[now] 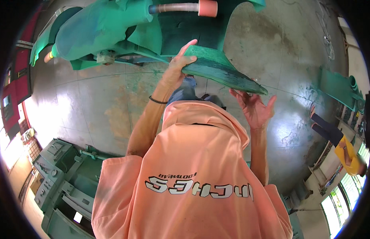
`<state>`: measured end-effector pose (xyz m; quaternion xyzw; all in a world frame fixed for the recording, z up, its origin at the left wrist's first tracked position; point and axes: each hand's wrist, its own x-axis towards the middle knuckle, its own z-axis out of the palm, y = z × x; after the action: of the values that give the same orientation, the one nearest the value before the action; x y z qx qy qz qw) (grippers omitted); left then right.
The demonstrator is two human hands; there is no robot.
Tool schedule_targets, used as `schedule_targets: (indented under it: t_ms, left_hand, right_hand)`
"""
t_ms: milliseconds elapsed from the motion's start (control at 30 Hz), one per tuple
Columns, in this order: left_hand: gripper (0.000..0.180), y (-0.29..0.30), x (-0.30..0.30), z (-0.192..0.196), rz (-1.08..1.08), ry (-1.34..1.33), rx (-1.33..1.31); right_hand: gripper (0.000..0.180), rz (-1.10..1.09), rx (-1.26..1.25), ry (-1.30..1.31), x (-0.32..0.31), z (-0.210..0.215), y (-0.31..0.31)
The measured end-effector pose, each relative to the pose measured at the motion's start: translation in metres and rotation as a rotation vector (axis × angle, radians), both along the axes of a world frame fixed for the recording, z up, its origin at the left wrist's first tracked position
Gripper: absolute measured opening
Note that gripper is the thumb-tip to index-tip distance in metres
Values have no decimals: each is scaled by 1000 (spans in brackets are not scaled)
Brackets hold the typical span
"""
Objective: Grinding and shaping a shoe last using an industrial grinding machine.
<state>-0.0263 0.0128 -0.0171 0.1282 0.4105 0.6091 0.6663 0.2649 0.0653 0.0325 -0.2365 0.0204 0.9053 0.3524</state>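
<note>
though right hand [257, 111] wide, left hand [176, 68] firm on green piece [218, 68]

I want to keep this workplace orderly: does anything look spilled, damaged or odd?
The grey floor near the machine looks blotchy, with brown patches and green marks. The green wedge-shaped piece in the left hand has dark streaks; whether this is damage, I cannot tell.
</note>
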Motion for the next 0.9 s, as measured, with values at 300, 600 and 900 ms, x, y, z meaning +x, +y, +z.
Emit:
schedule_targets:
  t_ms: [300, 600, 900]
  left_hand:
    - [105, 35, 1, 25, -112, 718, 157]
    - [98, 73, -4, 29, 59, 252, -125]
    - [126, 74, -2, 10, 122, 370, -221]
  right_hand:
    - [81, 273, 185, -513, -1, -2, 72]
    - [94, 269, -162, -493, -35, 17, 107]
    - [97, 305, -150, -597, -45, 22, 124]
